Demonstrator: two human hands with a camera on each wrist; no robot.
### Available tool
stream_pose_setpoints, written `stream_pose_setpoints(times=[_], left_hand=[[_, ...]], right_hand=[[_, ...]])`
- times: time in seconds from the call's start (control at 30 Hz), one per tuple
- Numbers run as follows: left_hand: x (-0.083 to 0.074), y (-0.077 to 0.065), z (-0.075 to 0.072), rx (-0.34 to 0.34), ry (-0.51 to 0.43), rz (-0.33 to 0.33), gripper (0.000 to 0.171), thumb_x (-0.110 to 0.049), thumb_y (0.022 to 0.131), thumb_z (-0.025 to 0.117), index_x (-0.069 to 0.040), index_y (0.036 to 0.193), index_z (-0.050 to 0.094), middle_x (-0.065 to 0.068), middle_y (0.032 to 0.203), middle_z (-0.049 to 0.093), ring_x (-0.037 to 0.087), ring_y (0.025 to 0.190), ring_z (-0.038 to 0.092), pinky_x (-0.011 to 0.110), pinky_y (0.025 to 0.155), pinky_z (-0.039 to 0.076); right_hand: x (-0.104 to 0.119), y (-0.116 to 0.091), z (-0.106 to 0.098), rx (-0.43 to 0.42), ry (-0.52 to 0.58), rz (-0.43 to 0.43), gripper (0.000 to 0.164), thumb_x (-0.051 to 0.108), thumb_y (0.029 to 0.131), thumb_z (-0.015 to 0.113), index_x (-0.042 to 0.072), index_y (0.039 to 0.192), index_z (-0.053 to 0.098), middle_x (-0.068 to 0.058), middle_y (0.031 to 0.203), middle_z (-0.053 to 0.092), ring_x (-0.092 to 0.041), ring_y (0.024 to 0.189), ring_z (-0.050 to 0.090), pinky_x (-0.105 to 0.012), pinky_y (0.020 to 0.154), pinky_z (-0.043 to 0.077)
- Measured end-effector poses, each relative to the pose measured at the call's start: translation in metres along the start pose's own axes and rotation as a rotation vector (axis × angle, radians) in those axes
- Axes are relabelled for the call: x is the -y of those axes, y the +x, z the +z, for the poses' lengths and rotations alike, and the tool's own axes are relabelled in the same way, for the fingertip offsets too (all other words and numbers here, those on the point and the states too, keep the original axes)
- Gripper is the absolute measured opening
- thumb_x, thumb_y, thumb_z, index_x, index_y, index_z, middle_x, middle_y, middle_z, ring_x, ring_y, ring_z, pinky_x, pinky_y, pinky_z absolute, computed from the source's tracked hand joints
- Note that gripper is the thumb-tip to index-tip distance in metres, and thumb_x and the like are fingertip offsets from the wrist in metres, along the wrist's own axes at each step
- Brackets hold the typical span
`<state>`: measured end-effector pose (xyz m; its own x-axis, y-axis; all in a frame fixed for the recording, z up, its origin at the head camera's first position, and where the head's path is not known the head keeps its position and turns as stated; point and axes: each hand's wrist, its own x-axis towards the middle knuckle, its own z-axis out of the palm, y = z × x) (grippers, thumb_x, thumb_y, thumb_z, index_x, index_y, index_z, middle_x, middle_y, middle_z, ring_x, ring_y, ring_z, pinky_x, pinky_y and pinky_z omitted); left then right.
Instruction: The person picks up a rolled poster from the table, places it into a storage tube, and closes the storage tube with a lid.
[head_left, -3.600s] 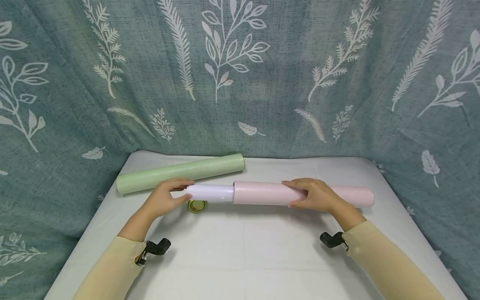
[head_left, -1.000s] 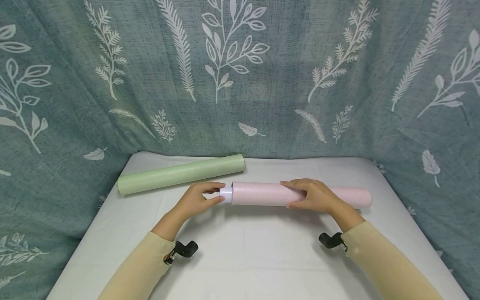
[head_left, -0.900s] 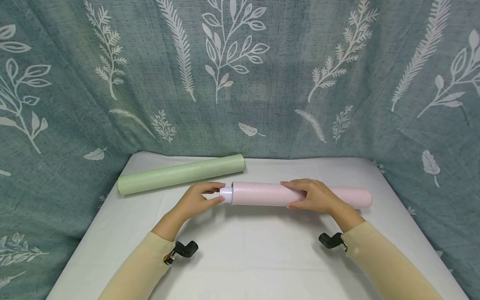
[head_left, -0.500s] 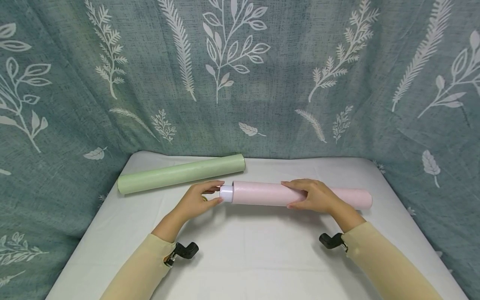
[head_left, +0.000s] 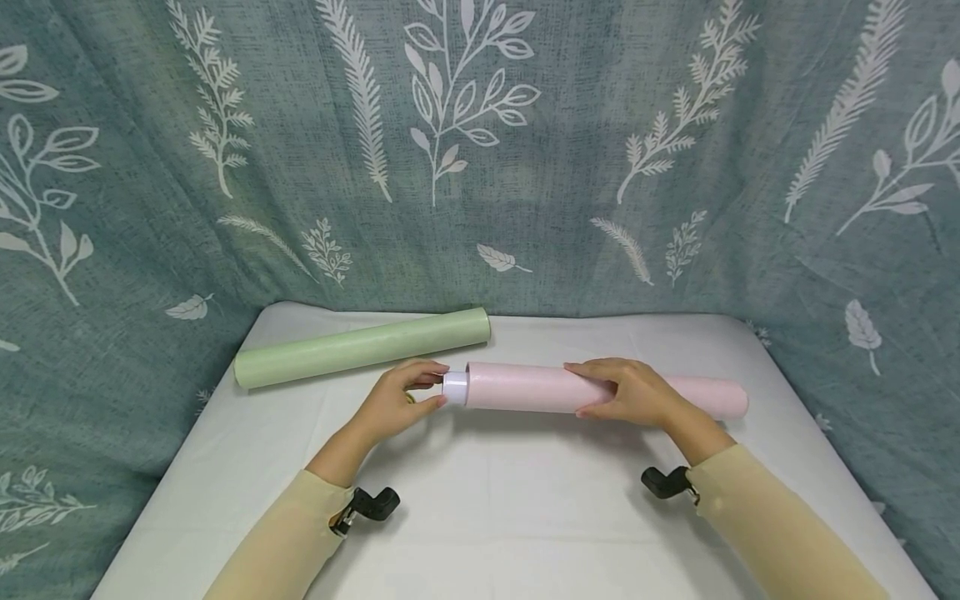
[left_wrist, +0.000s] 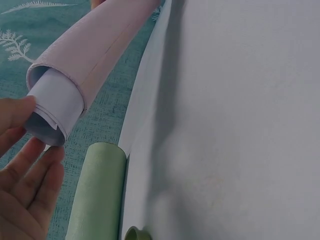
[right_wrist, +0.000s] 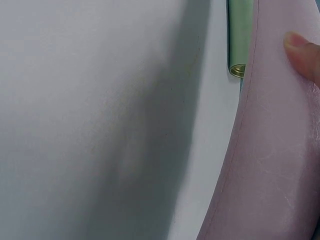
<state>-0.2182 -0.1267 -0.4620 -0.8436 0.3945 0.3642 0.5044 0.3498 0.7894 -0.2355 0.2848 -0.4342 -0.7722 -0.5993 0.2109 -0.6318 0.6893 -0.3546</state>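
My left hand (head_left: 390,404) pinches the outer end of a rolled sheet of white paper (head_left: 454,388), thumb on one side and fingers on the other. Most of the paper roll (left_wrist: 59,97) sits inside a pink cardboard tube (head_left: 517,387); only a short length sticks out of its left mouth. Around the tube's middle, my right hand (head_left: 630,393) grips from above. Its thumb shows on the pink wall in the right wrist view. The tube lies level above the table, its shadow below. Deeper parts of the roll are hidden.
A green tube (head_left: 360,347) lies slanted at the back left of the white-covered table (head_left: 487,517). Near it is a small gold lid (left_wrist: 137,234), almost hidden by the left hand in the head view. A patterned teal curtain (head_left: 555,167) hangs behind.
Since the oldest frame, my left hand has moved right, pushing the paper roll deeper into the pink tube. Over the last second, both hands and the tube have hardly moved.
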Motion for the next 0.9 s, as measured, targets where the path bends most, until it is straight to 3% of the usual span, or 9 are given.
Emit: stream_pose_setpoints(times=[0.47, 0.9], left_hand=[[0.002, 0.003, 0.008, 0.004, -0.067, -0.022, 0.034, -0.013, 0.089, 0.078, -0.01, 0.121, 0.068, 0.003, 0.119, 0.066, 0.021, 0.112, 0.065, 0.031, 0.098, 0.051], [-0.001, 0.005, 0.016, 0.004, -0.12, -0.046, 0.037, -0.013, 0.088, 0.079, -0.008, 0.123, 0.067, 0.008, 0.119, 0.065, 0.025, 0.114, 0.064, 0.033, 0.099, 0.051]], right_hand=[[0.004, -0.002, -0.003, 0.013, -0.024, 0.02, 0.073, 0.05, 0.077, 0.085, 0.03, 0.142, 0.059, -0.001, 0.133, 0.065, -0.029, 0.125, 0.059, -0.052, 0.101, 0.046], [0.004, -0.002, -0.003, 0.01, -0.03, 0.006, 0.073, 0.052, 0.077, 0.084, 0.029, 0.142, 0.059, -0.001, 0.134, 0.065, -0.029, 0.126, 0.058, -0.052, 0.102, 0.045]])
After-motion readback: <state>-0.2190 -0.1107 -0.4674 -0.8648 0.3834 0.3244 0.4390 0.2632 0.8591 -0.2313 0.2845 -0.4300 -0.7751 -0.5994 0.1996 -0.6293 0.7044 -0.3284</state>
